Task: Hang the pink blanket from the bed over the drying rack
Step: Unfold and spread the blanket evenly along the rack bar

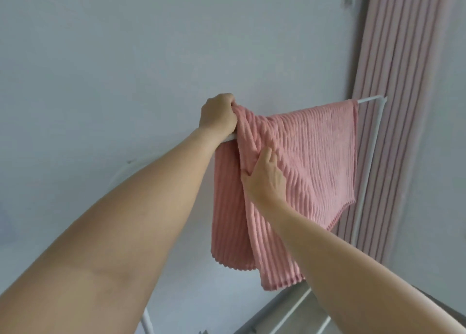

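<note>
The pink ribbed blanket (310, 157) hangs draped over the top bar of the white drying rack (370, 99), with folds falling down in front. My left hand (219, 114) grips the blanket's upper left corner at the bar. Lower and to the right, my right hand (264, 174) pinches a fold of the blanket's front layer between thumb and fingers. The bar is mostly hidden under the cloth.
A pale wall fills the background. Pink striped curtains (403, 81) hang at the right, just behind the rack's white upright post (368, 162). Grey floor and lower rack tubes (295, 308) show at the bottom.
</note>
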Demonstrator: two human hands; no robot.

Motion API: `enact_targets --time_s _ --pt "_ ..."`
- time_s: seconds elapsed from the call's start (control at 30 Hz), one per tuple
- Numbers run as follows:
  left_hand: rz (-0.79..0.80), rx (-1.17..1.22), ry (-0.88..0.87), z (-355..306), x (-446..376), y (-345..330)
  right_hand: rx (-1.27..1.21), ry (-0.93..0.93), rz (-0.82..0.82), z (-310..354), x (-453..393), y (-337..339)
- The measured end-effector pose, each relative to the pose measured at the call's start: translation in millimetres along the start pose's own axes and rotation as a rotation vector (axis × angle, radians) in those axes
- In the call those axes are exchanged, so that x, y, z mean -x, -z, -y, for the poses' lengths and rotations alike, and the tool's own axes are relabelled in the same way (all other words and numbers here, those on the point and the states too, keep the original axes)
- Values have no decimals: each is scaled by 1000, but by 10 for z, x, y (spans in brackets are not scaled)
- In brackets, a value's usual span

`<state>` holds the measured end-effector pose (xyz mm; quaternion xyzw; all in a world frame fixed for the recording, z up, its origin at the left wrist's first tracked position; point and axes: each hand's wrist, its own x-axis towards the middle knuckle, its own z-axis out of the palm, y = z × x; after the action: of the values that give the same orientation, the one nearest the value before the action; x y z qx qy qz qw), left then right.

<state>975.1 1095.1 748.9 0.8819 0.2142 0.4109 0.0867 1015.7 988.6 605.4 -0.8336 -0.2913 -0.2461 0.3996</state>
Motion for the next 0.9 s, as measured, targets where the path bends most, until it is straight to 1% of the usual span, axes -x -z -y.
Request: enact_targets --time_s 0.07,0.1,0.17,0.2,0.27,0.33,0.37,0.4,0.43,0.47,0.5,0.57,0.6,0.63,0.67,0.7,0.77,0.8,0.83,0.87,0.9 --pt "101 -104 -118 108 27 95 -3 20 -11 46 -27 -20" --pt "164 -159 -148 175 55 149 -8 58 -24 72 -49 -21" --pt "259 -262 -181 301 101 211 -3 110 -36 108 -102 3" --pt "287 -298 -180 358 138 238 -28 104 -45 135 -136 34" --pt "301 -314 -157 429 170 281 -126 76 -90 246 -248 137" --pt "317 -226 -114 447 160 354 -203 103 -148 442 -368 282" --pt "356 -139 -88 427 164 395 -228 143 -161 542 -402 332" --pt "390 -40 -73 379 201 441 -247 187 -148 619 -408 354" --pt "382 35 -90 340 266 463 -255 225 -117 667 -373 340" --pt "313 64 -142 293 354 464 -243 248 -83 663 -313 275" --pt "168 49 -224 277 474 438 -224 251 -50 630 -213 191" --pt "-255 43 -374 314 758 260 -218 231 -20 497 -19 49" --pt "-424 79 -388 366 928 141 -234 213 -24 438 61 -7" --pt "-530 135 -363 441 1106 11 -248 190 -29 402 127 -37" --pt "-578 201 -293 515 1273 -118 -245 171 -35 387 173 -63" --pt "-585 261 -185 589 1416 -245 -223 155 -37 383 218 -85" --pt "-537 311 27 714 1617 -455 -147 119 -14 348 280 -144" --pt "-464 323 122 783 1663 -551 -103 98 8 315 300 -182" --pt "-338 358 238 860 1665 -641 -70 79 25 279 311 -208" --pt "-170 410 357 922 1658 -697 -62 63 34 231 324 -241" --pt "7 476 436 974 1638 -757 -72 58 30 198 334 -253"
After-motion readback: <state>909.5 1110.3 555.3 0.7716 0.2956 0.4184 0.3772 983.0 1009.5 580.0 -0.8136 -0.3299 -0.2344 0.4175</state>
